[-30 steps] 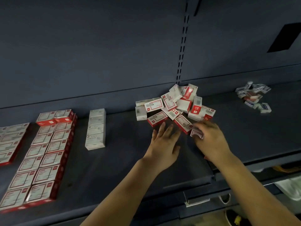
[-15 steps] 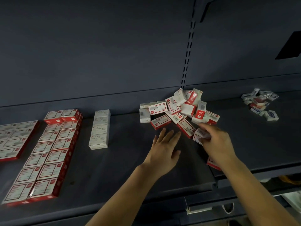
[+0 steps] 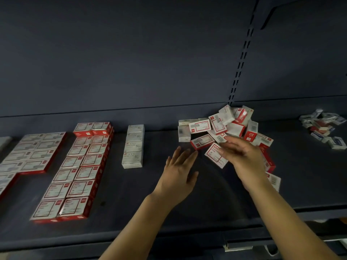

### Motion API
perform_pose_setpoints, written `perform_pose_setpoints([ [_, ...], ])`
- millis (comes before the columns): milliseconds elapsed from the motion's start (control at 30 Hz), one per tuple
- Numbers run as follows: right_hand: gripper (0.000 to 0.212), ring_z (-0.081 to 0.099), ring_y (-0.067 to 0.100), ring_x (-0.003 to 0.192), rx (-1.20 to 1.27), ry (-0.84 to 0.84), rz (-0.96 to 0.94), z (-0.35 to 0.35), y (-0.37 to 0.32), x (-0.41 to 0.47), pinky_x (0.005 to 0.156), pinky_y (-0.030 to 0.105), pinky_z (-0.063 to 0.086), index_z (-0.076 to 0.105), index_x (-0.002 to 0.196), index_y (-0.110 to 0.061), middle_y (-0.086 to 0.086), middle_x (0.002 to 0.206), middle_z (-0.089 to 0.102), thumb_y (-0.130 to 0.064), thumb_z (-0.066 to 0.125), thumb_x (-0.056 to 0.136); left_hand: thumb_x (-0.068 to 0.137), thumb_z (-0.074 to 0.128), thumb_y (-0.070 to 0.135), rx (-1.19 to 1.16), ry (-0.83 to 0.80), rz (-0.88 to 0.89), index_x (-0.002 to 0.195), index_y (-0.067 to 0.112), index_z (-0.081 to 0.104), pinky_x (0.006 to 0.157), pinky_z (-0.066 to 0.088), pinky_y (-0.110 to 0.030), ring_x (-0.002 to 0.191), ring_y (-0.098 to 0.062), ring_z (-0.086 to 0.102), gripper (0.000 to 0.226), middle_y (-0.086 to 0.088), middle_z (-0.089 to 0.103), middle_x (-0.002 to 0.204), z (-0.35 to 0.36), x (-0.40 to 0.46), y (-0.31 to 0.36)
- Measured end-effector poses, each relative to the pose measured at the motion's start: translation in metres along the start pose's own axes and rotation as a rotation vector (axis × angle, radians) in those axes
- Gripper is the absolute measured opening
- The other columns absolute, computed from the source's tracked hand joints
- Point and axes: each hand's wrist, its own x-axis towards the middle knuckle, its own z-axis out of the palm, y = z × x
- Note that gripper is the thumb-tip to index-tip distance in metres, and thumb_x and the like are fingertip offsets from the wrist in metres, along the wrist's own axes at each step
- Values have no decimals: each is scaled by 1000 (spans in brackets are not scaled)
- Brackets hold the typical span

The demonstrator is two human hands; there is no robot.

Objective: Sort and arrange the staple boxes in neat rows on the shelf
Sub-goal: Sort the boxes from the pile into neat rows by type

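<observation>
The left hand [image 3: 177,170] hovered flat and released over the shelf [image 3: 206,194]; the right hand [image 3: 244,158] grasped one staple box [image 3: 214,154] by the loose pile [image 3: 225,126]. Red-edged rows [image 3: 75,169] and a white column [image 3: 133,145] lay sorted at left; the pile looked unsorted.

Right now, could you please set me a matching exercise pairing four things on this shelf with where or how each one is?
Things:
1. left hand
2. right hand
3. white boxes
4. loose pile

Places or states:
A. jumbled against the back wall
B. one tidy column, right of the red rows
C. flat and open over bare shelf
D. on a tilted red-and-white box

Pairs: 1-C, 2-D, 3-B, 4-A
</observation>
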Motion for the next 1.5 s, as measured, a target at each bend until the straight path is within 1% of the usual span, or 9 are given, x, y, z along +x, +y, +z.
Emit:
perform_pose_setpoints([
  [167, 29, 67, 3, 82, 181, -72, 49, 34, -4, -5, 67, 14, 53, 63, 106, -11, -4, 91, 69, 1, 65, 80, 96, 48, 29, -99, 133, -57, 147, 25, 20, 118, 11, -40, 144, -16, -3, 58, 3, 19, 155, -14, -24, -30],
  [300, 18, 68, 11, 84, 174, -135, 49, 65, -11, -10, 70, 19, 55, 69, 93, -10, 2, 91, 70, 1, 65, 80, 94, 51, 26, -175, 276, -63, 145, 22, 26, 114, 5, -25, 142, -11, 1, 57, 3, 26, 152, -30, -45, -52],
  [467, 15, 68, 11, 77, 165, -179, 74, 121, -29, -23, 72, 24, 52, 70, 82, -17, 0, 79, 72, -3, 66, 80, 91, 57, 18, -228, 360, -49, 143, 18, 34, 116, 18, -40, 141, -14, 6, 57, 0, 32, 149, -60, -74, -93],
  [600, 12, 69, 14, 79, 182, -249, 114, 171, -45, -42, 71, 24, 54, 70, 85, -16, 1, 81, 73, -6, 67, 79, 87, 62, 22, -204, 460, -28, 137, 11, 44, 111, 20, -37, 137, -21, 22, 55, -7, 45, 140, -87, -104, -129],
  [700, 12, 70, 14, 80, 197, -288, 133, 206, -55, -58, 71, 24, 55, 70, 85, -15, 1, 83, 73, -7, 66, 78, 84, 49, 43, -159, 457, -7, 137, 12, 45, 107, 21, -38, 137, -25, 27, 61, -8, 46, 140, -105, -124, -155],
  [967, 12, 70, 15, 81, 174, -365, 178, 289, -75, -93, 69, 19, 54, 70, 84, -12, 1, 84, 74, -6, 67, 75, 84, 50, 41, -28, 464, 123, 126, 10, 57, 100, 42, -48, 132, -31, 39, 52, -9, 53, 134, -131, -159, -220],
  [1100, 11, 69, 13, 84, 141, -373, 185, 322, -76, -103, 78, 28, 51, 71, 83, -17, -1, 86, 73, -10, 69, 74, 82, 50, 38, 19, 508, 193, 121, 11, 61, 101, 36, -39, 127, -26, 43, 49, -6, 59, 126, -143, -169, -246],
  [1333, 12, 69, 11, 85, 112, -380, 197, 356, -77, -113, 78, 27, 50, 71, 85, -18, -2, 87, 73, -11, 70, 76, 80, 51, 39, 21, 459, 227, 122, 13, 60, 99, 40, -36, 124, -28, 48, 51, -4, 60, 124, -159, -183, -279],
  [1500, 13, 70, 16, 81, 134, -424, 204, 359, -75, -117, 63, 18, 51, 69, 91, -11, 3, 85, 73, -9, 67, 78, 77, 59, 38, -16, 466, 342, 116, 11, 63, 93, 44, -26, 109, -16, 51, 47, 3, 54, 115, -162, -178, -290],
])
